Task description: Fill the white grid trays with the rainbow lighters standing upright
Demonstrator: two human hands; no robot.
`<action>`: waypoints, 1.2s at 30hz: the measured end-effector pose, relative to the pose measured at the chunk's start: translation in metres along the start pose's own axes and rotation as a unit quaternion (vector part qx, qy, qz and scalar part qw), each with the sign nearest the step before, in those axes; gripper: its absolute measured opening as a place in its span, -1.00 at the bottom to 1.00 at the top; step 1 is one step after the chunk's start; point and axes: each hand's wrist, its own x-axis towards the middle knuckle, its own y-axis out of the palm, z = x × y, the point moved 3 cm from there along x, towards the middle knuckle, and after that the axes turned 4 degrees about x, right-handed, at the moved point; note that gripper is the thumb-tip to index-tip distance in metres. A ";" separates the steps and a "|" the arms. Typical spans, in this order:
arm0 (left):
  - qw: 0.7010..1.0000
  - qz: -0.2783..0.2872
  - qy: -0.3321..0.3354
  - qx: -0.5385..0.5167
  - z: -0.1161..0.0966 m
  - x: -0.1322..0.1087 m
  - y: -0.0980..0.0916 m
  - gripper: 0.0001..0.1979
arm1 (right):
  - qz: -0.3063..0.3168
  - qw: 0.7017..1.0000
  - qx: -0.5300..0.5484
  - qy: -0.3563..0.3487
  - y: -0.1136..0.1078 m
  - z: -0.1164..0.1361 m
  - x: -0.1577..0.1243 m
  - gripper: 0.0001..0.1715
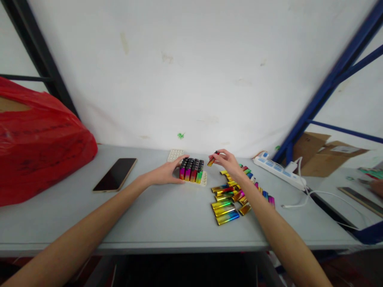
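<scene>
My left hand [167, 173] is curled around the left side of a block of upright lighters [191, 169]. They have black tops and shiny bodies fading through pink, red, yellow and green, and stand in rows in a cream tray [204, 180]. A strip of the tray at its right end shows bare holes. To the right of the block and above the table, my right hand [225, 159] pinches one red and gold lighter [211, 161], held tilted. Under my right forearm lies a loose pile of metallic-coloured lighters [226, 208], partly hidden by the arm.
A second cream tray [175, 154] lies against the wall. To the left are a phone [115, 175] and a large red plastic bag [38, 139]. At right are a white power strip [278, 171] with cables, a blue frame post [326, 87], a cardboard box [323, 155] and another person's hand [377, 186].
</scene>
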 end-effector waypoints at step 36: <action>0.999 -0.017 -0.002 0.034 0.010 0.002 0.000 0.17 | -0.007 0.954 -0.288 -0.087 0.020 -0.001 -0.009 -0.45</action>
